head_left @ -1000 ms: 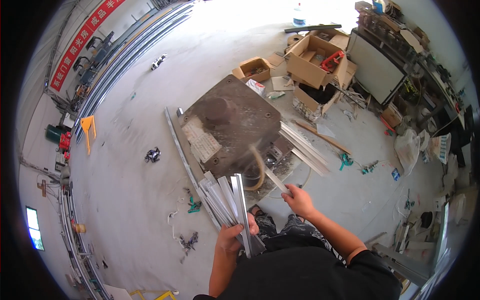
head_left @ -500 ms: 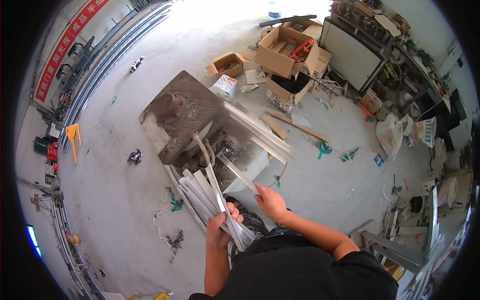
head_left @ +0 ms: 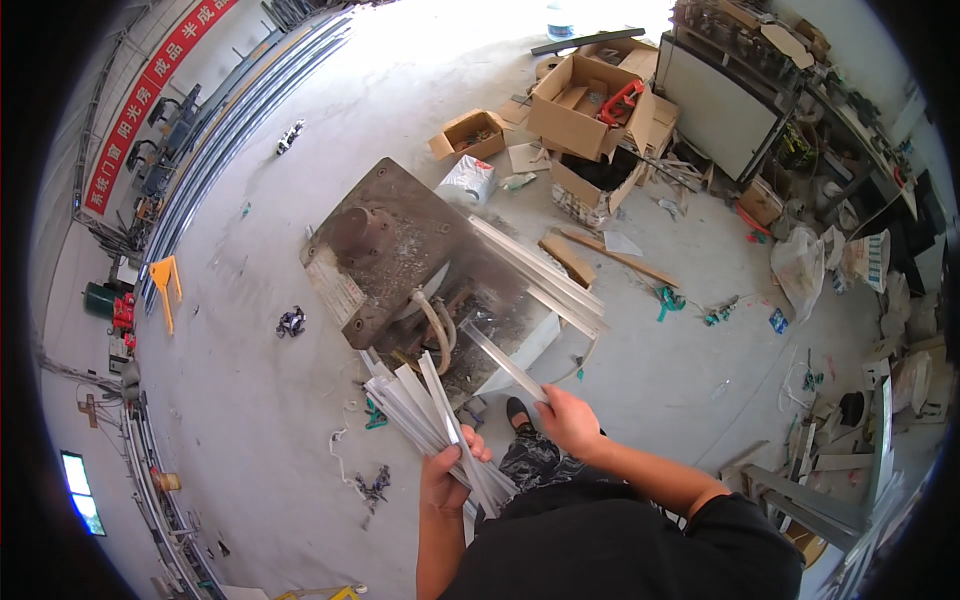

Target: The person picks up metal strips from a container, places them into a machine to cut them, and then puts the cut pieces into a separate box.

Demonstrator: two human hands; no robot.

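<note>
My left hand (head_left: 452, 472) is closed round a bundle of long, thin pale metal strips (head_left: 412, 408), their far ends fanning out toward the machine. One strip stands a little apart from the rest, under my left thumb. In my right hand (head_left: 572, 422) is a single flat metal strip (head_left: 505, 364), held near its close end. The strip slants up and left over the machine's open, chip-strewn part, its far end close to a curved hose (head_left: 440, 322). Both hands are in front of a dirty brown machine (head_left: 415, 225) with a round raised hub.
Pale long profiles (head_left: 540, 270) lie along the machine's right side. Cardboard boxes (head_left: 570, 120) stand beyond it, with wood pieces (head_left: 620, 258) on the floor. A yellow stand (head_left: 165, 285) is at left, near long metal bars (head_left: 215, 140). Grey metal profiles (head_left: 810, 500) lean at right.
The whole view has shifted, so the scene sits lower and farther right. Both hands keep their grips, the bundle has edged slightly left relative to the machine, and my shoe shows more.
</note>
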